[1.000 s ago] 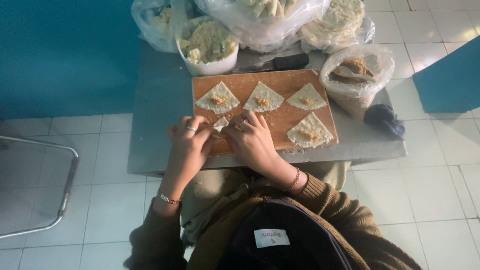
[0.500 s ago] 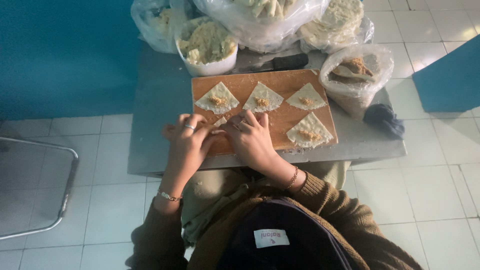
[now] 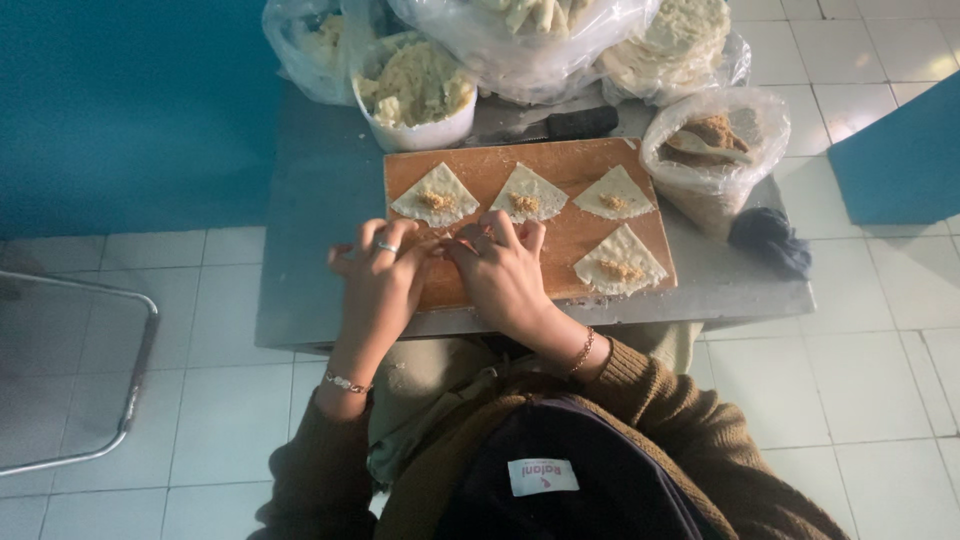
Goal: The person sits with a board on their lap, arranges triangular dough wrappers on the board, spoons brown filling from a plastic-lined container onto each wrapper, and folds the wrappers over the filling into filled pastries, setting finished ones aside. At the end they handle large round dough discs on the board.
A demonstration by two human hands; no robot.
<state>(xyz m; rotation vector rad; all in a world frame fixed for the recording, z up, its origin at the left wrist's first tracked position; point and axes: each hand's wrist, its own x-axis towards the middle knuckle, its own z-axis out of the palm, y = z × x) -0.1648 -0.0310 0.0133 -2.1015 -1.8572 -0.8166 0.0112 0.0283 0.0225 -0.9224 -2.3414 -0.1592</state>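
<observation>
Head view, looking straight down on a grey tabletop (image 3: pixel 320 230) with a wooden cutting board (image 3: pixel 575 235) on it.

Left hand (image 3: pixel 380 285) and right hand (image 3: pixel 505 275) meet at the board's near left part, fingertips (image 3: pixel 478 240) drawn together over a small piece of dough (image 3: pixel 447 237). Only a sliver of that piece shows between the fingers, so its shape, long axis and heading cannot be told. Both hands look pinched on it, fingers curled inward; left hand wears a ring, both wrists carry bracelets.

Four filled dough triangles lie flat on the board. Far row of three: left triangle (image 3: pixel 435 197), middle triangle (image 3: pixel 528 194), right triangle (image 3: pixel 614 194), each with its apex pointing away from the person and its curved wide edge nearest the hands, a dab of brownish filling near the middle. A fourth triangle (image 3: pixel 622 262) sits nearer on the right side, apex tilted away and slightly left.

Beyond the board: a white bowl of pale filling (image 3: pixel 415 95), clear plastic bags (image 3: pixel 530 40) of pale dough. To the right, a bag holding brownish filling (image 3: pixel 712 150), and a dark cloth (image 3: pixel 768 240) beside it.
</observation>
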